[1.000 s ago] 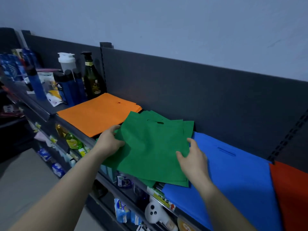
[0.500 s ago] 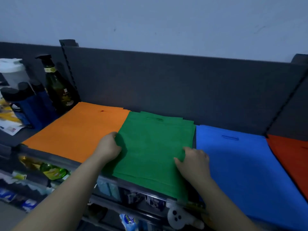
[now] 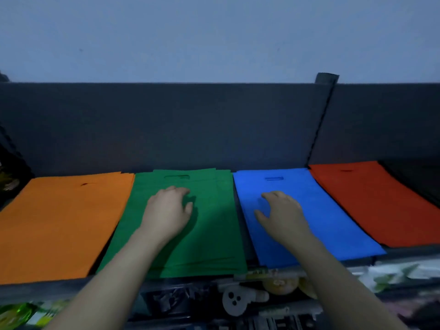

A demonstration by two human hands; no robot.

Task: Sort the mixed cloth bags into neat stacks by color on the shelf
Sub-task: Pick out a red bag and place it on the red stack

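So — hands [image 3: 166, 213] [image 3: 283, 215]: grn bags [image 3: 210, 225], blue bags [image 3: 333, 222].

The dark grey shelf [image 3: 40, 288] carries four flat stacks of cloth bags side by side, their handle slots toward the back panel [image 3: 166, 127]. The orange stack [image 3: 59, 222] lies at the left with the green stack [image 3: 214, 239] just beside it. A narrow gap separates green from the blue stack [image 3: 338, 225], and the red stack [image 3: 381, 206] lies furthest right.

The left hand [image 3: 167, 210] and right hand [image 3: 283, 213] are bare, as are both slender forearms down to the frame's lower edge.
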